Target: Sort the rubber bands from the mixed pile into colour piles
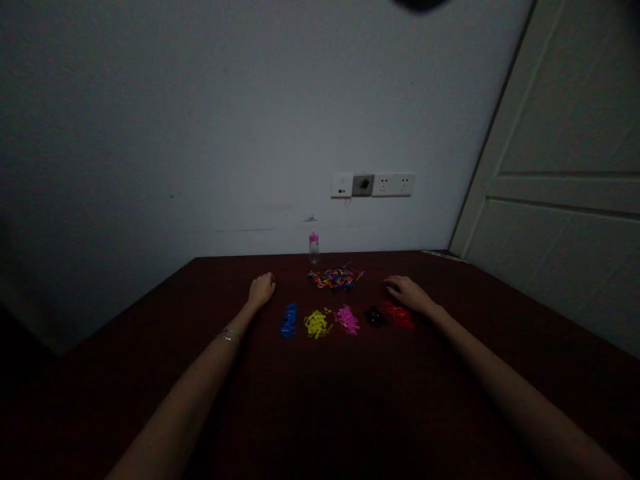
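My left hand (262, 289) rests on the table to the left of the piles, its fingers curled closed with nothing visible in them. Nearest to it lies a blue pile of what look like rubber bands (289, 321). My right hand (407, 293) lies on the table with fingers stretched out and apart, just behind the red pile (399, 315). Between the hands, a yellow pile (317, 323), a pink pile (347, 320) and a black pile (375, 317) continue the row. Behind them is a mixed-colour heap (335, 278).
A small clear bottle with a pink top (314, 248) stands upright behind the heap. The dark reddish table (320, 393) meets a pale wall (240, 120) with sockets (393, 185). A panelled door (560, 147) rises at the right. The light is dim.
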The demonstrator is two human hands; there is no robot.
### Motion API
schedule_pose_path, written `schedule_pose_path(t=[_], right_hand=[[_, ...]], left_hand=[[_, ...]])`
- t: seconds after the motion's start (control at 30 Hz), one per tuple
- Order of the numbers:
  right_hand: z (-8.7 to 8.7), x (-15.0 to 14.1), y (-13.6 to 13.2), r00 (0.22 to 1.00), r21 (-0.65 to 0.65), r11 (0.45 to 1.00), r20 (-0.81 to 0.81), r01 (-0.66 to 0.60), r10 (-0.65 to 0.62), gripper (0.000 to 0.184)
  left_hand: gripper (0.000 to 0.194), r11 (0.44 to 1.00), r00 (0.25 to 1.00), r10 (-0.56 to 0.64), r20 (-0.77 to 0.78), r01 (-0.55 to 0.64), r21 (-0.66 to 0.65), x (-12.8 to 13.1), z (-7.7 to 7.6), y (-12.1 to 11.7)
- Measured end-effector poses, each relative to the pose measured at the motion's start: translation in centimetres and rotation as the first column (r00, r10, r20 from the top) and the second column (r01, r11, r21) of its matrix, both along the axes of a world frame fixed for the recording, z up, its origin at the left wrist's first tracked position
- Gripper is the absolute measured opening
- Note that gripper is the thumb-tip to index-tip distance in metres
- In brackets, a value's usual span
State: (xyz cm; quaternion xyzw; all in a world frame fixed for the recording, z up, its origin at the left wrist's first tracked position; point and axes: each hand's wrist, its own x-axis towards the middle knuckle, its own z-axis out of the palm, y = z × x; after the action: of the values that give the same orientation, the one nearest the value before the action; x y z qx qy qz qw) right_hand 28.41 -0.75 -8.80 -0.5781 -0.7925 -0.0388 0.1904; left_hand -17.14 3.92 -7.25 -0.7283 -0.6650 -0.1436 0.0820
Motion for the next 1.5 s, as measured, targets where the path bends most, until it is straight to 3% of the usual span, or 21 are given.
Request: schedule_pose_path(t=[0.17,0.33,0.53,0.9,1.3,1.5], right_hand=[[2.2,-2.9,0.9,0.998,0.012,0.999,0.058,-0.036,0.035,0.033],[3.5,-5.6,1.9,0.994,-0.019,0.999,0.098,0.050,-0.048,0.032],[3.1,-6.8,3.4,0.980,-0.093,0.982,0.127,0.165,-0.153,0.032],[2.6,-7.6,4.1,0.960,-0.068,0.961,0.104,0.268,-0.260,0.029],[1.9,-7.8,4.3,0.966,-0.006,0.968,0.068,0.249,-0.248,0.024],[1.8,-6.7,3.9,0.984,0.041,0.985,-0.068,0.170,-0.167,0.022]], left_hand=[[0.019,1.000,1.000,-0.016,-0.011,0.016,0.009,0.0,-0.3,0.4],[0.020,1.000,1.000,-0.014,0.000,0.014,-0.008,0.0,-0.4,0.5],[0.019,1.000,1.000,-0.004,0.014,0.004,-0.026,-0.1,-0.4,0.5],[0.020,1.000,1.000,-0.007,0.021,0.007,-0.022,-0.2,-0.6,0.6],[0.020,0.999,0.999,0.001,0.033,0.000,-0.034,-0.1,-0.2,0.2],[0.020,0.999,0.999,0.003,0.046,-0.001,-0.038,0.0,-0.2,0.1]])
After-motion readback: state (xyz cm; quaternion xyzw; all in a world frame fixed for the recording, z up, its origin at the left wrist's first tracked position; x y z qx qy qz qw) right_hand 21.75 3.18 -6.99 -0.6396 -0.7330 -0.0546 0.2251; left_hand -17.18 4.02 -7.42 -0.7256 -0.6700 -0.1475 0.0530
